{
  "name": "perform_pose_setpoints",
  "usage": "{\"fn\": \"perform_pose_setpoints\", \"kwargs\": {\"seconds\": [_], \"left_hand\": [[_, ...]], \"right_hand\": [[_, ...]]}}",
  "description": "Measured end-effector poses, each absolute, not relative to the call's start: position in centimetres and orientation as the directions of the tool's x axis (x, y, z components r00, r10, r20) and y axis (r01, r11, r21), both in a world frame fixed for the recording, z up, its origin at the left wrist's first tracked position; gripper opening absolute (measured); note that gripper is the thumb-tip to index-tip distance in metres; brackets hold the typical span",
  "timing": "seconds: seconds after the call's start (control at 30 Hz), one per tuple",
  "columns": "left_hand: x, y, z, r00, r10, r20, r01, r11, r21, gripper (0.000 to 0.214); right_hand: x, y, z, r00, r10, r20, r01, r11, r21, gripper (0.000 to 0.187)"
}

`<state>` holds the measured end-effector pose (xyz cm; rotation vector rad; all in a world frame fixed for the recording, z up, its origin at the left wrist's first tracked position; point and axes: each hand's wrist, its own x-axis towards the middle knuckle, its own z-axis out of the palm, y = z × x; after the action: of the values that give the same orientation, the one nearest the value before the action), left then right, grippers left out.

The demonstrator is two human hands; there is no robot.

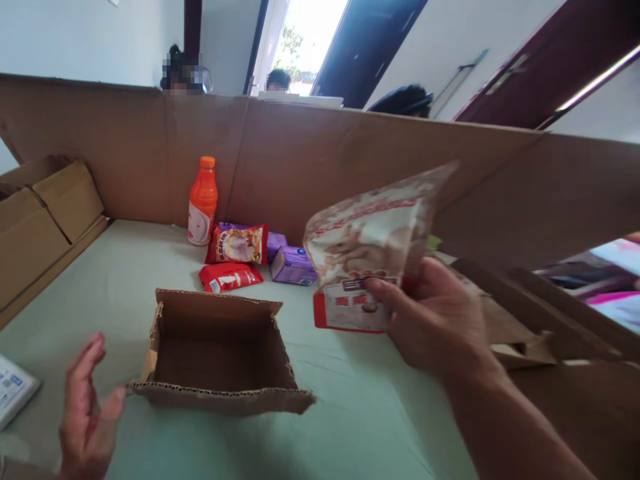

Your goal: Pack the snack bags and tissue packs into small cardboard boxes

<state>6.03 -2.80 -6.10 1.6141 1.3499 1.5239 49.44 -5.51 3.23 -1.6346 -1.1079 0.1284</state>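
Between the thumb and fingers of my right hand (440, 320) is a snack pouch (367, 253) with a red lower edge, held tilted above the table. My left hand (90, 407) has its fingers apart and holds nothing; its thumb is close to the left front corner of an open cardboard box (225, 400). Nothing shows inside that box. Behind it lie a red snack packet (237, 245), a second red packet (230, 276) and purple tissue packs (294, 265). An orange drink bottle (203, 203) stands upright beside them.
A cardboard wall (300, 153) runs along the table's back. Another cardboard box (45, 220) stands at the left, and a white package (15, 387) lies at the left edge. Brown cardboard (520, 327) is on the right. People's heads show beyond the wall.
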Motion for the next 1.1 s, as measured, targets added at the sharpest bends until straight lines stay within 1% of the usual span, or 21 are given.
{"fn": "perform_pose_setpoints", "kwargs": {"seconds": [0.07,0.1,0.17,0.23,0.3,0.37,0.4,0.47,0.53,0.57,0.63,0.77,0.9,1.0,1.1], "left_hand": [[6.7,-1.6,-2.8,-0.185,0.801,0.569,0.210,-0.533,0.819,0.045],[7.2,-1.0,-1.0,-0.194,0.756,0.625,0.170,-0.602,0.781,0.040],[8.3,0.1,2.3,-0.170,0.736,0.655,0.140,-0.640,0.756,0.026],[9.4,1.2,4.9,-0.078,0.769,0.634,0.055,-0.632,0.773,0.019],[10.1,1.9,6.7,0.099,0.821,0.562,-0.087,-0.556,0.827,0.025],[10.7,2.1,7.7,0.353,0.831,0.429,-0.209,-0.377,0.902,0.041],[11.0,2.0,7.9,0.481,0.803,0.352,-0.238,-0.267,0.934,0.048],[11.4,1.6,7.9,0.673,0.707,0.219,-0.236,-0.074,0.969,0.058],[11.8,1.1,7.6,0.753,0.636,0.167,-0.237,0.027,0.971,0.059],[12.0,0.9,7.5,0.765,0.623,0.165,-0.244,0.044,0.969,0.057],[12.3,0.6,7.5,0.745,0.641,0.184,-0.260,0.026,0.965,0.052],[13.0,0.7,7.9,0.628,0.748,0.216,-0.215,-0.100,0.971,0.045],[13.8,0.9,8.2,0.508,0.812,0.288,-0.166,-0.236,0.957,0.042],[14.4,0.8,8.4,0.488,0.815,0.314,-0.108,-0.300,0.948,0.038],[15.3,0.7,9.1,0.478,0.796,0.372,-0.079,-0.382,0.921,0.029]], "right_hand": [[48.2,-6.5,5.1,0.570,0.694,0.441,0.523,0.108,-0.846,0.043],[47.4,-6.8,6.0,0.560,0.696,0.449,0.520,0.126,-0.845,0.045],[45.6,-7.0,7.6,0.475,0.716,0.512,0.578,0.186,-0.795,0.046],[43.6,-6.9,9.2,0.315,0.748,0.584,0.674,0.257,-0.692,0.043],[41.7,-6.8,10.6,0.097,0.780,0.618,0.755,0.347,-0.556,0.038],[40.1,-6.6,11.7,-0.103,0.791,0.603,0.788,0.434,-0.436,0.033],[39.4,-6.5,12.1,-0.174,0.791,0.587,0.790,0.468,-0.396,0.032],[38.3,-6.3,12.4,-0.251,0.797,0.549,0.789,0.497,-0.361,0.032],[37.5,-6.0,12.3,-0.260,0.818,0.513,0.799,0.480,-0.362,0.032],[37.2,-5.9,12.2,-0.255,0.829,0.498,0.804,0.467,-0.367,0.032],[36.7,-5.6,11.9,-0.236,0.844,0.482,0.817,0.441,-0.373,0.031],[36.1,-5.1,12.1,-0.204,0.871,0.447,0.822,0.400,-0.405,0.029],[36.0,-5.1,13.4,-0.235,0.895,0.378,0.773,0.408,-0.485,0.040],[35.8,-4.8,14.6,-0.252,0.884,0.393,0.754,0.434,-0.493,0.046],[35.1,-4.1,15.6,-0.223,0.872,0.435,0.743,0.441,-0.504,0.043]]}}
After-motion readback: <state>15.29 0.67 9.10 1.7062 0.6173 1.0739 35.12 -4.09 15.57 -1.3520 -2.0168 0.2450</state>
